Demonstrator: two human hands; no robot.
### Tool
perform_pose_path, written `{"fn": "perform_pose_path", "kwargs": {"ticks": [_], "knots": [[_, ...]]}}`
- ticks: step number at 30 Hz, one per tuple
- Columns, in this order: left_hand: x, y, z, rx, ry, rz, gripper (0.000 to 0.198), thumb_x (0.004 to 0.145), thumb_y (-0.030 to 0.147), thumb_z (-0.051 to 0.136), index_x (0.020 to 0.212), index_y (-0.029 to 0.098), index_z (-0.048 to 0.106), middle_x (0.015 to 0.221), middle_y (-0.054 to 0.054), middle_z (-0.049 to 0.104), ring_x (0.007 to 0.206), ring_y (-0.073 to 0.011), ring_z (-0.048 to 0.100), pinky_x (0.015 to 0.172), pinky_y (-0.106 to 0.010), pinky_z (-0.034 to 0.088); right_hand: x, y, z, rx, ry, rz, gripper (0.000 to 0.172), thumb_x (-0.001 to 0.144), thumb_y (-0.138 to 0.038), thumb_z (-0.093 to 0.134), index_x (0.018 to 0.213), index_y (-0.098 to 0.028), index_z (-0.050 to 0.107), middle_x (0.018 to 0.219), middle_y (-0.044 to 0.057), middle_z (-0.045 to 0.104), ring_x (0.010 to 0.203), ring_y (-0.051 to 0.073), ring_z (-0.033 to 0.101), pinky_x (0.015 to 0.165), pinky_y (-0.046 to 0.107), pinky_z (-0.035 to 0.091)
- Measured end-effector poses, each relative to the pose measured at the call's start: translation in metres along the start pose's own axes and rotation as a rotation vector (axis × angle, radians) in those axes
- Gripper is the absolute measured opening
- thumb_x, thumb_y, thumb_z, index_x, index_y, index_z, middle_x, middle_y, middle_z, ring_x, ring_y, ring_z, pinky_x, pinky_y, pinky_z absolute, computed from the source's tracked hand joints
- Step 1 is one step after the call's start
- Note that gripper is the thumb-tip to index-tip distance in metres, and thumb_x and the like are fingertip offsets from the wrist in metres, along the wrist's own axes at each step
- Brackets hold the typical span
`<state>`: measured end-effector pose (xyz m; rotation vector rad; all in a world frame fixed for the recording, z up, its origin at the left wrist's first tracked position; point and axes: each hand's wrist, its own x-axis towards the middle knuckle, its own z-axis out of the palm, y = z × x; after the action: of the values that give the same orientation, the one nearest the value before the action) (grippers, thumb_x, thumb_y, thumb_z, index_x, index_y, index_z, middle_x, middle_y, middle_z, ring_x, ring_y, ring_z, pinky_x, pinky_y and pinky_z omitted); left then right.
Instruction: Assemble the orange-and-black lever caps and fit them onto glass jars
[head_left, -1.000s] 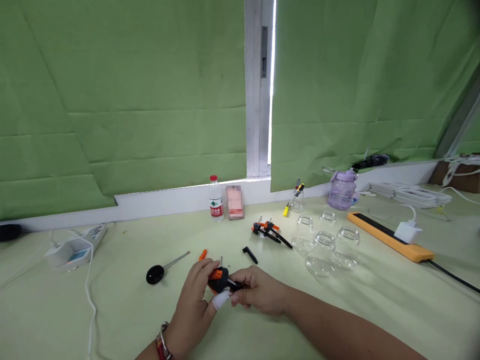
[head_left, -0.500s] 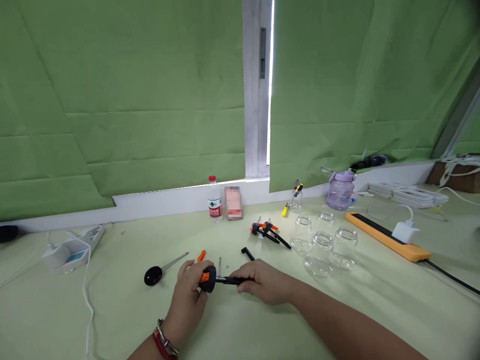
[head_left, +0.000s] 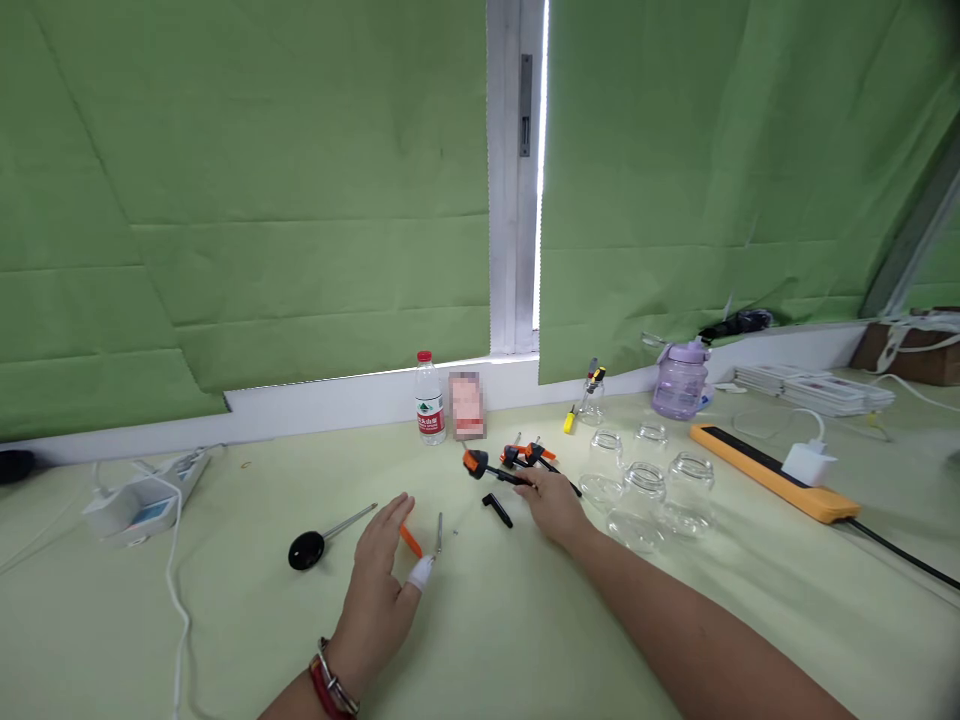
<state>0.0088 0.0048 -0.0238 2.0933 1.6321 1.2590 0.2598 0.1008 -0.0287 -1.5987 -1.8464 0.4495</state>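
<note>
My right hand (head_left: 553, 505) reaches far over the table and grips the bar of a small black and orange clamp (head_left: 480, 465), setting it beside two similar clamps (head_left: 529, 457). My left hand (head_left: 384, 572) hovers open above the table, fingers stretched, the thumb wrapped in white tape. Under its fingertips lie an orange piece (head_left: 410, 541) and a thin metal pin (head_left: 438, 533). A black L-shaped part (head_left: 498, 508) lies between my hands. A black knob with a metal rod (head_left: 319, 540) rests left of my left hand.
Several clear glass jars (head_left: 645, 487) stand right of the clamps. A water bottle (head_left: 429, 400), a purple jug (head_left: 681, 380), an orange power strip with a white charger (head_left: 780, 472) and a white power strip with cables (head_left: 146, 495) line the table's far side.
My left hand let go of the clamp and opened. My right hand carried the clamp away from me and to the right, next to the other clamps.
</note>
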Motion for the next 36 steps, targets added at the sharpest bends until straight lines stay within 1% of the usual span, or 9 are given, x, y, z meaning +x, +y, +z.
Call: {"fn": "perform_pose_path", "kwargs": {"ticks": [5, 10, 17, 20, 23, 25, 27, 29, 36], "knots": [[-0.002, 0.002, 0.001, -0.099, -0.078, -0.042, 0.053, 0.08, 0.027, 0.052, 0.132, 0.029, 0.04, 0.143, -0.008, 0.035, 0.134, -0.0295, 0.026, 0.09, -0.043, 0.047, 0.013, 0.019, 0.003, -0.126, 0.01, 0.082, 0.031, 0.084, -0.026, 0.046, 0.11, -0.024, 0.064, 0.101, 0.006, 0.067, 0.091, 0.021, 0.059, 0.071, 0.028, 0.041], [-0.002, 0.001, 0.002, -0.15, -0.07, -0.09, 0.051, 0.079, 0.027, 0.053, 0.129, 0.027, 0.042, 0.141, -0.009, 0.038, 0.132, -0.0303, 0.029, 0.092, -0.046, 0.044, 0.012, 0.017, 0.007, -0.255, -0.008, 0.082, 0.028, 0.086, -0.028, 0.045, 0.107, -0.027, 0.065, 0.1, 0.006, 0.067, 0.093, 0.023, 0.059, 0.07, 0.029, 0.039], [0.0, 0.0, 0.002, -0.188, -0.097, -0.18, 0.05, 0.079, 0.029, 0.053, 0.128, 0.026, 0.043, 0.141, -0.009, 0.038, 0.131, -0.0297, 0.031, 0.086, -0.04, 0.046, 0.009, 0.013, 0.009, -0.373, -0.014, 0.037, 0.027, 0.088, -0.03, 0.042, 0.1, -0.024, 0.065, 0.095, 0.007, 0.067, 0.091, 0.023, 0.059, 0.07, 0.029, 0.038], [0.0, 0.002, 0.001, -0.201, -0.088, -0.216, 0.051, 0.076, 0.031, 0.055, 0.126, 0.026, 0.046, 0.139, -0.009, 0.041, 0.117, -0.0288, 0.047, 0.078, -0.036, 0.049, 0.01, 0.013, 0.011, -0.402, -0.014, 0.04, 0.029, 0.089, -0.032, 0.04, 0.095, -0.022, 0.066, 0.093, 0.008, 0.067, 0.09, 0.022, 0.059, 0.07, 0.028, 0.038], [0.001, 0.003, 0.0, -0.191, -0.081, -0.283, 0.05, 0.076, 0.031, 0.053, 0.125, 0.027, 0.046, 0.138, -0.009, 0.042, 0.082, -0.02, 0.061, 0.069, -0.034, 0.05, 0.011, 0.015, 0.013, -0.422, -0.005, 0.053, 0.03, 0.089, -0.033, 0.039, 0.094, -0.021, 0.066, 0.092, 0.007, 0.066, 0.089, 0.022, 0.059, 0.069, 0.027, 0.038], [0.003, 0.003, 0.0, -0.181, -0.084, -0.336, 0.048, 0.076, 0.032, 0.051, 0.124, 0.027, 0.045, 0.138, -0.008, 0.042, 0.057, -0.0115, 0.055, 0.063, -0.033, 0.049, 0.012, 0.017, 0.014, -0.431, 0.002, 0.058, 0.029, 0.088, -0.033, 0.04, 0.095, -0.022, 0.066, 0.093, 0.007, 0.065, 0.09, 0.021, 0.058, 0.069, 0.027, 0.038], [0.004, 0.002, 0.0, -0.182, -0.087, -0.378, 0.047, 0.076, 0.032, 0.049, 0.123, 0.026, 0.044, 0.137, -0.008, 0.042, 0.043, -0.0061, 0.042, 0.059, -0.032, 0.048, 0.011, 0.018, 0.015, -0.436, 0.007, 0.06, 0.028, 0.088, -0.033, 0.041, 0.096, -0.023, 0.066, 0.095, 0.006, 0.063, 0.091, 0.021, 0.058, 0.068, 0.027, 0.038], [0.006, 0.001, 0.001, -0.194, -0.078, -0.403, 0.047, 0.075, 0.032, 0.049, 0.121, 0.024, 0.045, 0.135, -0.009, 0.044, 0.041, -0.0049, 0.037, 0.058, -0.031, 0.048, 0.011, 0.02, 0.016, -0.44, 0.009, 0.066, 0.027, 0.087, -0.034, 0.043, 0.094, -0.023, 0.067, 0.096, 0.006, 0.062, 0.09, 0.021, 0.058, 0.067, 0.027, 0.038], [0.008, -0.006, 0.004, -0.191, -0.044, -0.42, 0.047, 0.071, 0.035, 0.053, 0.116, 0.023, 0.049, 0.128, -0.008, 0.05, 0.049, -0.0081, 0.045, 0.065, -0.032, 0.046, 0.012, 0.026, 0.019, -0.447, 0.026, 0.07, 0.025, 0.085, -0.033, 0.046, 0.09, -0.021, 0.068, 0.097, 0.007, 0.06, 0.085, 0.02, 0.058, 0.065, 0.026, 0.038]]}}
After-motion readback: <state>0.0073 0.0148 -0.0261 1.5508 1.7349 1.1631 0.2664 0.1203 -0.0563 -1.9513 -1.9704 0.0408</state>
